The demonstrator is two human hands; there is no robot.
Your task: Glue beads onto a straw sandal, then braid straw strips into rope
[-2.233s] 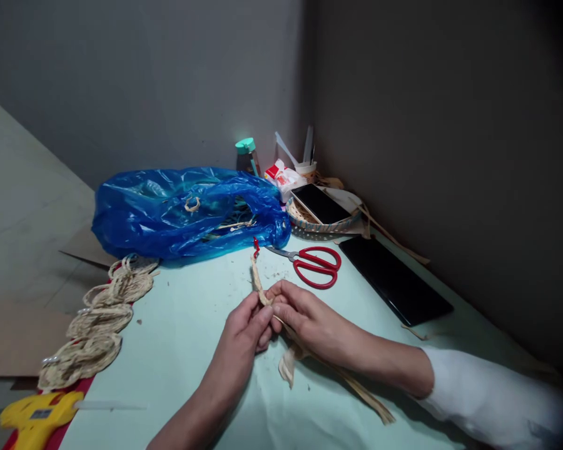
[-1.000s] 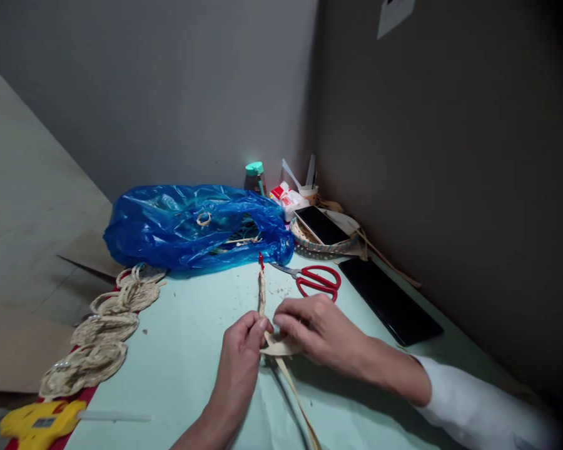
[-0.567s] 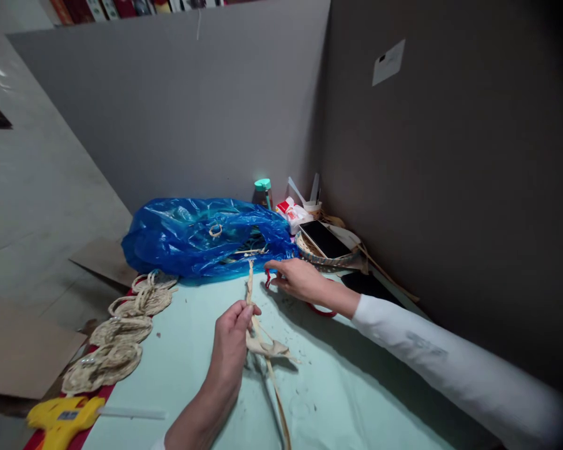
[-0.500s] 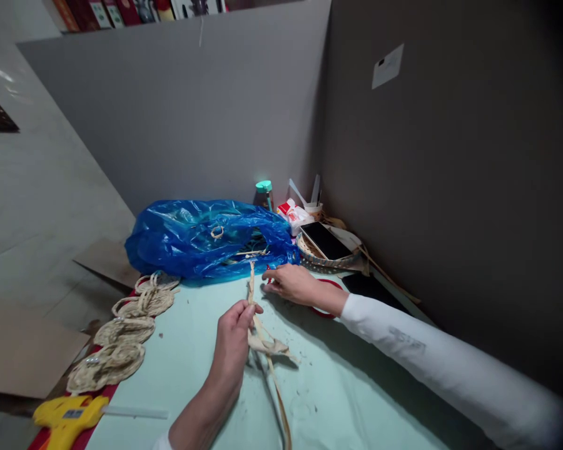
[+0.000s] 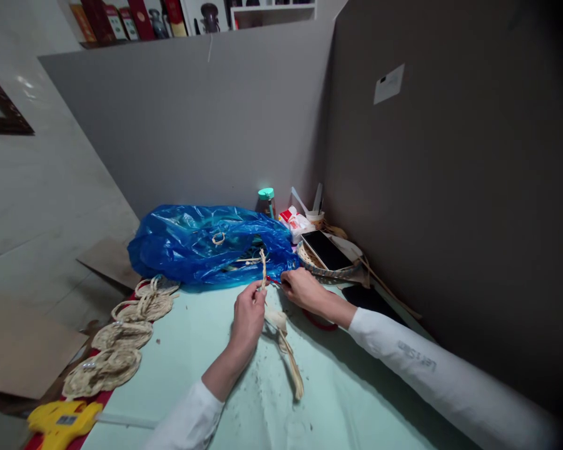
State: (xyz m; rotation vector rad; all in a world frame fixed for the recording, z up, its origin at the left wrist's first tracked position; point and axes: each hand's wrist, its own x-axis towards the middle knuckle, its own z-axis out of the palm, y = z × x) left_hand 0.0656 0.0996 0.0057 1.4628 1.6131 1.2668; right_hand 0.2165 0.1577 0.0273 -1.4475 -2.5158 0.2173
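My left hand (image 5: 249, 315) is closed in a pinch on a braided straw strand (image 5: 263, 267). The strand's braided end stands up above the fingers, and a loose, wider straw strip (image 5: 287, 356) hangs below them over the table. My right hand (image 5: 304, 290) is just to the right, fingers bent and pressed together. A thin red item (image 5: 273, 280) sticks out from its fingertips towards the strand; its kind cannot be made out. A red loop (image 5: 319, 322) lies on the table under the right wrist, partly hidden.
A blue plastic bag (image 5: 182, 247) lies at the back. Right of it, a phone (image 5: 327, 249) rests on a woven basket (image 5: 338, 275). Several small woven straw sandals (image 5: 122, 334) line the left edge, with a yellow glue gun (image 5: 63, 422) nearer me. A grey partition (image 5: 431, 187) stands on the right.
My left hand has moved right and slightly away from me with the strand, whose loose strip has swung right. My right hand has shifted a little right. The view has tilted up slightly.
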